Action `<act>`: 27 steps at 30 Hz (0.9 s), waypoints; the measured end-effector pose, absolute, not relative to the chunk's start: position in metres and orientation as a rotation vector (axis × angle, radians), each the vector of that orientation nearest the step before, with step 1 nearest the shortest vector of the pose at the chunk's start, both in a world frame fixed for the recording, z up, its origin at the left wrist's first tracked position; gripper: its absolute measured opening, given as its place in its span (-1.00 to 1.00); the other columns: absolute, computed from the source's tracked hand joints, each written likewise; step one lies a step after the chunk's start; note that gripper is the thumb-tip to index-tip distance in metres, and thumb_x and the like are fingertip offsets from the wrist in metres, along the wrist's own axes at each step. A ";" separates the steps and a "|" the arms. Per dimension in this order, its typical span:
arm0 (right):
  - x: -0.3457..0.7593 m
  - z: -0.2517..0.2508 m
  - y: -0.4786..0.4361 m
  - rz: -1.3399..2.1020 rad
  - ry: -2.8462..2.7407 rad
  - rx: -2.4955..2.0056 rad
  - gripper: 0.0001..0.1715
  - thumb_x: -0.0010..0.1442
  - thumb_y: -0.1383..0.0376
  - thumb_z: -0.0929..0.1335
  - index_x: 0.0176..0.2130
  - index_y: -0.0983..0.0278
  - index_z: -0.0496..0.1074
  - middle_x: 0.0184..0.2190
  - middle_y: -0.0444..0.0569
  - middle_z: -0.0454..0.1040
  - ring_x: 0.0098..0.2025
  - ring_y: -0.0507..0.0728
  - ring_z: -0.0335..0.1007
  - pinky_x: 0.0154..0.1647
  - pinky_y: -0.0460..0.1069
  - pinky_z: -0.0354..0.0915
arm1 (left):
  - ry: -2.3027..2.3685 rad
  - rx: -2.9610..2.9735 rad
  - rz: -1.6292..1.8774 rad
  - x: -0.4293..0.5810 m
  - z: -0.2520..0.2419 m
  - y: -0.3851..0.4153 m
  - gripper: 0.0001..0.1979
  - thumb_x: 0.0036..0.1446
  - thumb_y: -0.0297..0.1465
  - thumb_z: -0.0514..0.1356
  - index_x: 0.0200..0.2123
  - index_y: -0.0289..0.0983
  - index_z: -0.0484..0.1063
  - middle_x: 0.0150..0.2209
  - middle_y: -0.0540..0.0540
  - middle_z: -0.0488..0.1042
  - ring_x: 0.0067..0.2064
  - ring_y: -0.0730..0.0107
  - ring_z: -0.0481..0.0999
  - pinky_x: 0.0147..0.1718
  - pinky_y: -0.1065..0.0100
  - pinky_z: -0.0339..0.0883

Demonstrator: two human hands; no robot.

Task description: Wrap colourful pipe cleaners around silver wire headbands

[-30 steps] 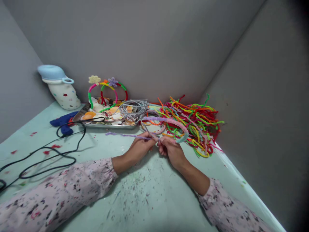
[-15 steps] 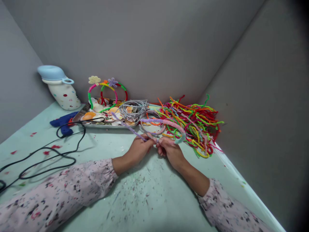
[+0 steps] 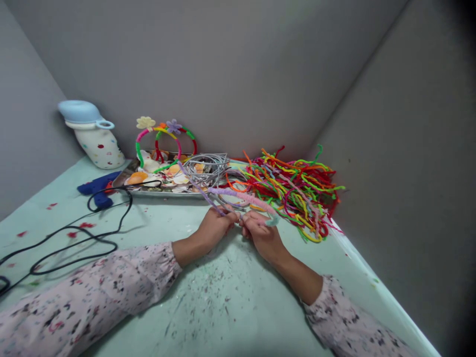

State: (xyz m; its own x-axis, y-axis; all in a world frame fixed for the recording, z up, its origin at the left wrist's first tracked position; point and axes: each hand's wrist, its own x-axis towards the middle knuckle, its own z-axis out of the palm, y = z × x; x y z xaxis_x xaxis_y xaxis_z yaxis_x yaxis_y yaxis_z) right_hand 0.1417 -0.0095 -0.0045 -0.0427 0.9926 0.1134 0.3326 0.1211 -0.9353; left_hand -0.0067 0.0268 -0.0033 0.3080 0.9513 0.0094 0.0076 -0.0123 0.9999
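My left hand (image 3: 214,229) is closed in a pinch on a thin purple pipe cleaner (image 3: 195,185) that slants up and to the left. My right hand (image 3: 260,233) is closed on a curved headband (image 3: 245,198) wrapped in purple, pink and pale blue fuzz. Both hands meet at the headband's near end, low over the pale green table (image 3: 208,302). Just behind them lies a heap of coloured pipe cleaners (image 3: 297,186).
A metal tray (image 3: 167,192) with shells, grey bare headbands (image 3: 206,167) and two finished headbands (image 3: 161,141) stands behind. At the left are a blue glue gun (image 3: 97,188), its black cord (image 3: 74,238) and a white bottle with a blue lid (image 3: 91,133). Grey walls enclose the table.
The free end of the purple pipe cleaner has swung from lying flat to the left up towards the tray. The headband has tipped lower and nearer my hands.
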 end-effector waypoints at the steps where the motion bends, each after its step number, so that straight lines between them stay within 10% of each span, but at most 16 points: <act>1: 0.141 -0.004 -0.010 0.932 -1.530 -1.357 -0.69 0.20 0.28 0.22 -0.55 0.24 0.33 -0.63 -0.18 0.33 -0.54 0.03 0.26 -0.45 -0.06 0.16 | 0.983 1.351 0.982 -0.006 -0.003 0.027 -0.72 -0.01 -0.33 0.19 -0.68 -0.25 0.24 -0.71 0.06 0.17 -0.64 0.53 0.12 -0.62 0.35 -0.06; 27: 0.145 -0.007 -0.010 0.917 -1.546 -1.287 -0.71 0.24 0.21 0.24 -0.48 0.22 0.35 -0.58 -0.15 0.33 -0.51 0.06 0.23 -0.45 -0.04 0.16 | 0.951 1.361 0.935 -0.006 -0.002 0.025 -0.72 0.03 -0.33 0.18 -0.67 -0.25 0.25 -0.69 0.04 0.19 -0.62 0.50 0.15 -0.59 0.35 -0.02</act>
